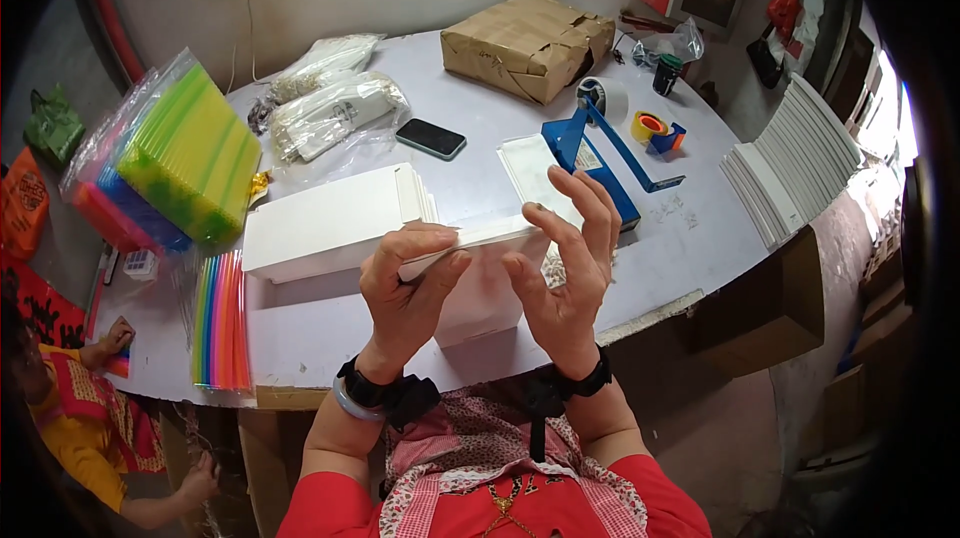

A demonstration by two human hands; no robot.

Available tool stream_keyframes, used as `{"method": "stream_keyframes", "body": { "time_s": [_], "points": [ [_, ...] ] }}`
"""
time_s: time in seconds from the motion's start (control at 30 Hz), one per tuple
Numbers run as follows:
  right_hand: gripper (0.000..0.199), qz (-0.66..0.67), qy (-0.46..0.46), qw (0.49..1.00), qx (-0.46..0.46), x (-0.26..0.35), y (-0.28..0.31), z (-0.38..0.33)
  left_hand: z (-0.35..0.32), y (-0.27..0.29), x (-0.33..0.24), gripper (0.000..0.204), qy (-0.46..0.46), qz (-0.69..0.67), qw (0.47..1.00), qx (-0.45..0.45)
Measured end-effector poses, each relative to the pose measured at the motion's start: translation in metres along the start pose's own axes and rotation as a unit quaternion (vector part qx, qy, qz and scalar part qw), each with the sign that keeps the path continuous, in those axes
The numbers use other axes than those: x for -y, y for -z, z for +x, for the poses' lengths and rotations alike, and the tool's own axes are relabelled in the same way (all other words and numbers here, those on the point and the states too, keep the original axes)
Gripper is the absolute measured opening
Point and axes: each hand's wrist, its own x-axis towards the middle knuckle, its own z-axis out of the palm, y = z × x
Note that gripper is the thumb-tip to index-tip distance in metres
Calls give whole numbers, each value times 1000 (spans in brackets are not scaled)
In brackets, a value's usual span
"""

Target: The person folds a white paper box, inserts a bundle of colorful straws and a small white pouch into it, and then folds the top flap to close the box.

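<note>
Upright above the table's near edge stands a flat white paper piece (482,290), which looks like a folded box or a small stack of card. My left hand (405,283) pinches its upper left corner between thumb and fingers. At its right end, my right hand (565,283) has its fingers spread, with the index fingertip at or very near the top edge; whether it touches I cannot tell. Left of my hands lies a long stack of white boxes or cards (325,221). Beyond my right hand rests another white sheet (535,176).
Colored plastic sleeves (222,323) lie at left, near bagged colorful packs (190,158). Farther back are a phone (431,139), a brown paper parcel (525,43) and a blue tape dispenser (600,163). White stacks (790,168) stand right. Another person's hand (200,478) is lower left.
</note>
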Motion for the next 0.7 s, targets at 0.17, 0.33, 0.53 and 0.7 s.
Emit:
{"method": "stream_keyframes", "body": {
  "time_s": [0.17,0.33,0.53,0.7],
  "points": [
    [41,89,-23,996,1,0,-4,5,1,0,0,19,12,6,1000,13],
    [42,117,-21,992,53,-15,-6,-1,6,1,5,20,-25,34,999,2],
    [45,67,37,996,48,-22,-7,-2,3,-3,-1,18,4,17,1000,-9],
    [44,67,45,996,32,-22,-9,-2,2,-7,-10,17,29,48,998,-23]
  ]
}}
